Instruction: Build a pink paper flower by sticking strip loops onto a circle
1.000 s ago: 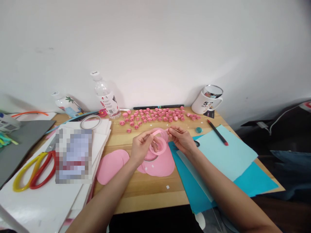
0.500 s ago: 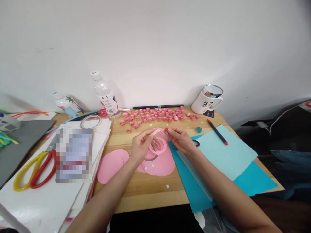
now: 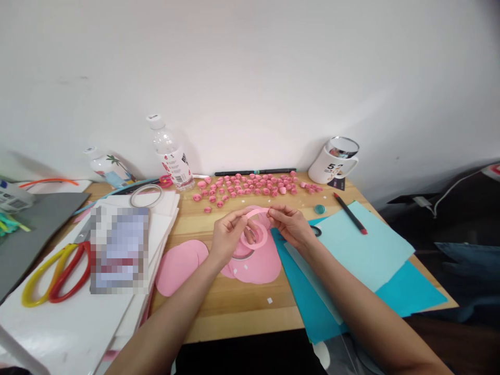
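A pink spiral paper strip (image 3: 255, 229) hangs between my two hands above the middle of the wooden table (image 3: 242, 312). My left hand (image 3: 228, 237) pinches its left part, with the coils drooping beside the fingers. My right hand (image 3: 291, 224) pinches the strip's free end between thumb and fingers. Pink paper cut-outs (image 3: 258, 263) lie on the table just under the hands. A scatter of several small pink rolled paper roses (image 3: 250, 187) lies behind the hands.
Blue paper sheets (image 3: 367, 250) with a red pen (image 3: 349, 212) lie to the right. Yellow and red scissors (image 3: 50, 273) rest on white sheets (image 3: 78, 323) at left, with a tape ring (image 3: 146, 195). Two bottles (image 3: 170, 153) and a white mug (image 3: 334, 161) stand by the wall.
My right hand has drawn the strip's end slightly left and up, so the strip now arches between the two hands. Everything else is still.
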`<action>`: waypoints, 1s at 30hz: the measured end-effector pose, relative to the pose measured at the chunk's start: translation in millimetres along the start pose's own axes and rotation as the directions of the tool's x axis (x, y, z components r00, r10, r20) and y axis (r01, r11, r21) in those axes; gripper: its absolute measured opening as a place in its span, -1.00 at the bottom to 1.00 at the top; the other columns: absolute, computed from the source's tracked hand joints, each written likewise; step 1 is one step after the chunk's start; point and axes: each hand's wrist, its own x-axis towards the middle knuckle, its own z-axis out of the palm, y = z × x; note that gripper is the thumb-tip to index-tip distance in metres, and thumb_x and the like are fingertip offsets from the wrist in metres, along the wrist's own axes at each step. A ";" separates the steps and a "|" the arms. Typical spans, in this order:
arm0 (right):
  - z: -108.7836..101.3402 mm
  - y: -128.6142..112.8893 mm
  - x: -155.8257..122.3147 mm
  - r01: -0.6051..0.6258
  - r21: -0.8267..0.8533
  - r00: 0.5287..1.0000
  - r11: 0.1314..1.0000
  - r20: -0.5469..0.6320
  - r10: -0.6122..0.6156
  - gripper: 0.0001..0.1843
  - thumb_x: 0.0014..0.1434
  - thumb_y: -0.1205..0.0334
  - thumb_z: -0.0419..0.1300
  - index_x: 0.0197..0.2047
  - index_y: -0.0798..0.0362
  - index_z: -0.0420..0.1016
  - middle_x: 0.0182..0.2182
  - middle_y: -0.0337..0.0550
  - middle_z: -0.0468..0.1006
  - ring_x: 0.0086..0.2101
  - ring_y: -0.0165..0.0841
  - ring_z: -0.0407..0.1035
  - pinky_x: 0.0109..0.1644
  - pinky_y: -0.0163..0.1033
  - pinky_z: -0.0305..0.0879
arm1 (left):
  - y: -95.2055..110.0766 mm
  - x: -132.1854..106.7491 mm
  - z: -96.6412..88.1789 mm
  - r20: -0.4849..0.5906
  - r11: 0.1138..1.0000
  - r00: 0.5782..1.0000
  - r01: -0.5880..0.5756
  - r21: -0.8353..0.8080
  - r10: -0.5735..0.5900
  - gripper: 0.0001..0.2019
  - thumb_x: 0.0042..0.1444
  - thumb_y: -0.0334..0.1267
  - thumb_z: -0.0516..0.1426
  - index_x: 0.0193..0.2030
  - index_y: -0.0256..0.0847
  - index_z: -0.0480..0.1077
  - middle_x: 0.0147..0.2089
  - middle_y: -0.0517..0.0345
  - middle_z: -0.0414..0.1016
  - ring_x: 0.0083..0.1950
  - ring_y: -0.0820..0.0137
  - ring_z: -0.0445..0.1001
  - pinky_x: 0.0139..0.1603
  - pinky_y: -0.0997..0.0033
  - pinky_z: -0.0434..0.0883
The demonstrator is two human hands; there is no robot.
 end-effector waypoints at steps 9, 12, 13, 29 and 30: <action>2.0 -0.5 -2.1 0.000 0.011 1.000 1.000 0.028 0.000 -0.79 -0.30 0.25 0.46 -0.57 0.08 0.52 -0.61 -0.31 0.53 -0.61 -0.60 0.33 -0.50 -0.52 0.33 | -1.0 0.0 0.1 0.028 1.000 1.000 0.013 0.021 -0.013 -0.73 0.05 -0.23 0.13 -0.16 -0.36 0.41 -0.53 0.15 0.51 -0.65 0.50 0.37 -0.57 0.49 0.32; 2.7 -1.1 -2.5 0.000 0.012 1.000 1.000 0.024 0.000 -0.81 -0.26 0.23 0.44 -0.51 0.06 0.56 -0.55 -0.29 0.56 -0.54 -0.56 0.39 -0.40 -0.49 0.37 | -0.5 0.1 -0.1 0.030 1.000 0.999 0.012 0.023 -0.013 -0.70 0.04 -0.22 0.14 -0.12 -0.37 0.40 -0.52 0.13 0.51 -0.63 0.50 0.39 -0.55 0.49 0.35; 2.9 -1.4 -2.6 -0.002 0.009 1.000 1.000 0.030 0.002 -0.81 -0.25 0.23 0.43 -0.48 0.06 0.57 -0.51 -0.28 0.58 -0.50 -0.54 0.41 -0.34 -0.47 0.39 | -0.1 0.2 -0.1 0.027 0.999 1.000 0.016 0.028 -0.016 -0.69 0.04 -0.22 0.14 -0.11 -0.37 0.40 -0.53 0.13 0.51 -0.63 0.50 0.39 -0.56 0.50 0.34; 3.4 -1.3 -4.1 -0.016 -0.057 0.997 0.998 0.077 0.020 -0.80 -0.25 0.30 0.42 -0.45 0.04 0.57 -0.42 -0.25 0.62 -0.48 -0.52 0.43 -0.36 -0.45 0.38 | -2.4 -1.3 -1.2 0.125 0.988 0.985 0.109 0.105 -0.122 -0.54 -0.03 -0.13 0.20 -0.02 -0.36 0.34 -0.43 0.08 0.53 -0.71 0.53 0.37 -0.66 0.53 0.31; 3.7 -1.4 -4.4 -0.021 -0.062 0.996 0.998 0.080 0.026 -0.80 -0.25 0.30 0.43 -0.46 0.04 0.56 -0.46 -0.26 0.61 -0.50 -0.54 0.41 -0.39 -0.47 0.36 | -3.0 -1.6 -1.2 0.136 0.988 0.983 0.107 0.115 -0.123 -0.56 0.00 -0.13 0.18 -0.02 -0.35 0.34 -0.44 0.08 0.53 -0.71 0.53 0.37 -0.66 0.54 0.30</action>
